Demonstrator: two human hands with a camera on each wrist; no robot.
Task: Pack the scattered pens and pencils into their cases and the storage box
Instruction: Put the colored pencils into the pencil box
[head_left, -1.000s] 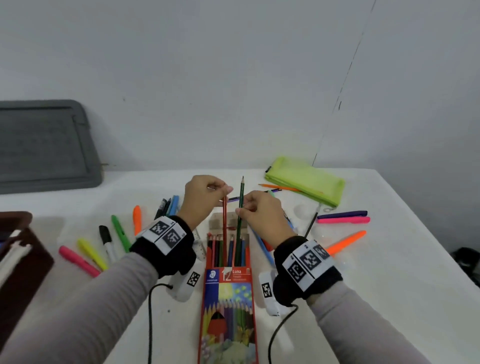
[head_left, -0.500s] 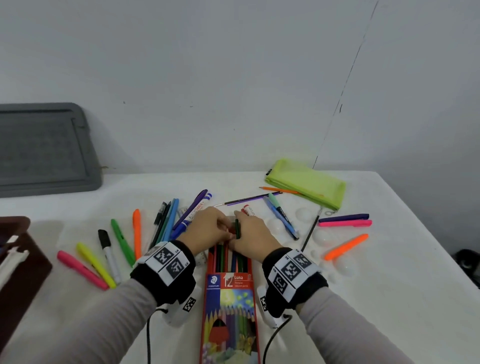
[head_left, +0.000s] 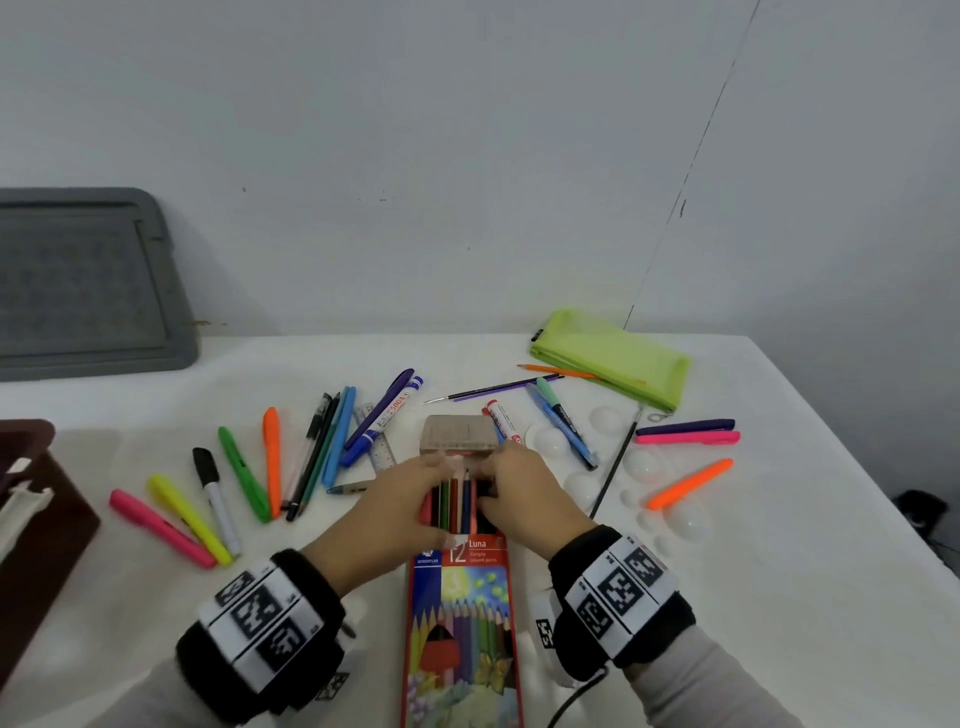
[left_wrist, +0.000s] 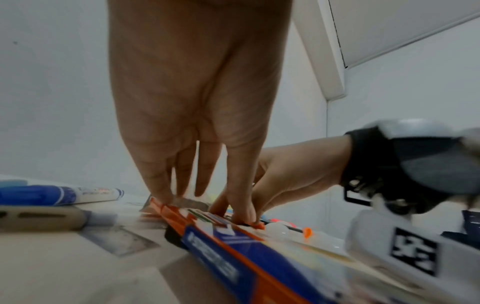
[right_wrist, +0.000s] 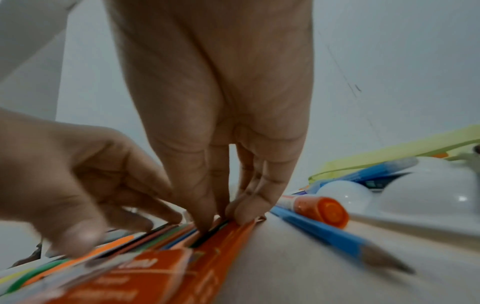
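Observation:
An orange coloured-pencil box (head_left: 460, 623) lies in front of me with its cardboard flap (head_left: 457, 434) folded open at the far end. Several coloured pencils (head_left: 457, 499) lie in its open end. My left hand (head_left: 400, 499) rests its extended fingers on the box's left side and the pencils. My right hand (head_left: 519, 493) presses its fingertips (right_wrist: 205, 222) on a dark pencil by the right wall. In the left wrist view my left hand (left_wrist: 202, 197) touches the box end (left_wrist: 207, 232) beside my right hand (left_wrist: 272, 185). Neither hand lifts anything.
Loose markers lie left of the box: pink (head_left: 161, 527), yellow (head_left: 189, 519), black (head_left: 215, 501), green (head_left: 244, 475), orange (head_left: 272, 460). A blue pencil (right_wrist: 337, 236) and red-capped marker (right_wrist: 319, 209) lie right of it. A lime pouch (head_left: 613, 356), white palette (head_left: 644, 465), brown box (head_left: 41, 519) and grey lid (head_left: 88, 286) stand around.
A second ago each hand held a pencil upright over the box, red in the left, green in the right. Both pencils have gone down into the box and the hands now press on the row.

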